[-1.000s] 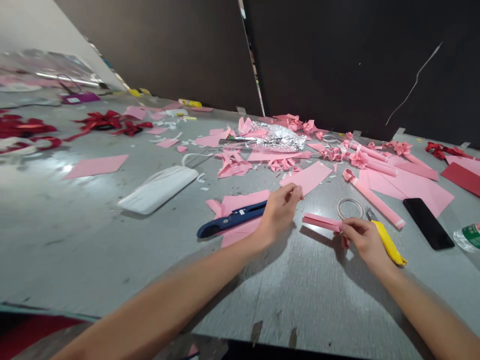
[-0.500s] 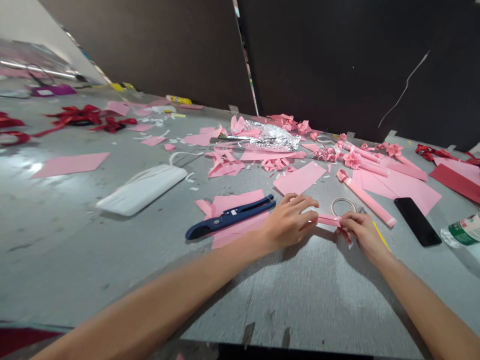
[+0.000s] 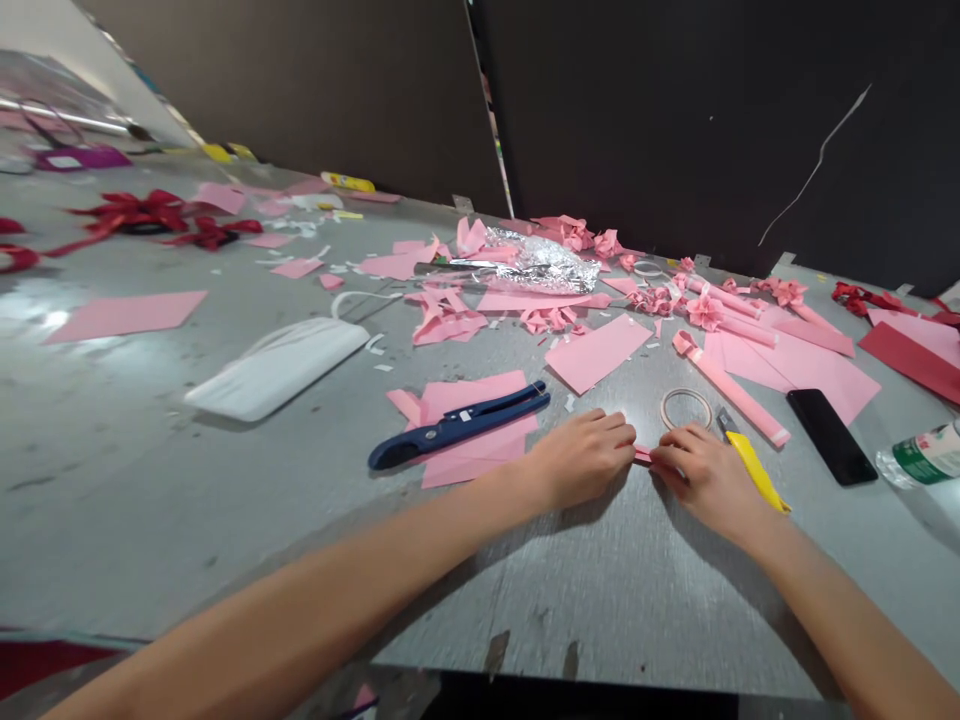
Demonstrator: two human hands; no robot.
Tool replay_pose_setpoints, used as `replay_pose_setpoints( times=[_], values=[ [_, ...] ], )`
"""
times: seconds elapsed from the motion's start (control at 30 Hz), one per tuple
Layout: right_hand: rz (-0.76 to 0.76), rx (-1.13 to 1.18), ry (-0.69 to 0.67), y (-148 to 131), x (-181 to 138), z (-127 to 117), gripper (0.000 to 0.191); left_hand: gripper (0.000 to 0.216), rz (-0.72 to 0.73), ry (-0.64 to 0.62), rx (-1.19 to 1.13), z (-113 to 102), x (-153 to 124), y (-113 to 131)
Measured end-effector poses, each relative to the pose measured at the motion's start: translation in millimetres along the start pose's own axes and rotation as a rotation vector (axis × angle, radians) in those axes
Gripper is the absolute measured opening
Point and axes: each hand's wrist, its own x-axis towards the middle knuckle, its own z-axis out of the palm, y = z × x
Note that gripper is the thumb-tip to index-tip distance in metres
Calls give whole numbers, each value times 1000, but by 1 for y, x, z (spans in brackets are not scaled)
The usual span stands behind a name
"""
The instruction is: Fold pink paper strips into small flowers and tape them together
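Note:
Between my two hands is a narrow folded strip of pink paper (image 3: pixel 643 455), mostly hidden by the fingers. My left hand (image 3: pixel 589 455) is closed on its left end, knuckles up, low over the table. The fingers of my right hand (image 3: pixel 697 470) pinch the other end. Just beyond the right hand lies a roll of narrow tape (image 3: pixel 685 408). A yellow utility knife (image 3: pixel 756 472) rests beside that hand. Left of my left hand, dark blue cutters (image 3: pixel 457 425) lie across sheets of pink paper (image 3: pixel 480 462).
A white flat pouch (image 3: pixel 277 370) lies to the left. Rolled pink paper tubes (image 3: pixel 739 390), a black phone (image 3: pixel 831 436) and a bottle (image 3: pixel 919 458) are on the right. Crumpled clear wrap (image 3: pixel 544 262) and paper flowers are scattered before a dark upright panel (image 3: pixel 675 130).
My hands have come closer together and lower, covering more of the pink strip. My right hand has shifted left, uncovering more of the yellow knife. The view has tilted slightly.

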Motion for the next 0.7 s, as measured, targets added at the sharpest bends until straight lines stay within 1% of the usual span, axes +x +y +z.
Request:
replay_pose_setpoints(
  times=[0.1,0.23,0.33,0.57,0.7],
  values=[
    [-16,-21,1,-1,1,3,24,17,8,-9,-22,-1,-2,0],
    [-20,-12,2,-3,0,4,26,19,21,-16,-35,-2,-4,-1],
    [7,51,-5,-2,0,5,27,21,-25,-24,-96,1,-3,-4],
    [197,333,48,4,5,12,19,18,-211,6,-393,12,0,-11],
    [263,458,52,4,9,9,21,20,-264,7,-418,16,0,-10]
  ],
)
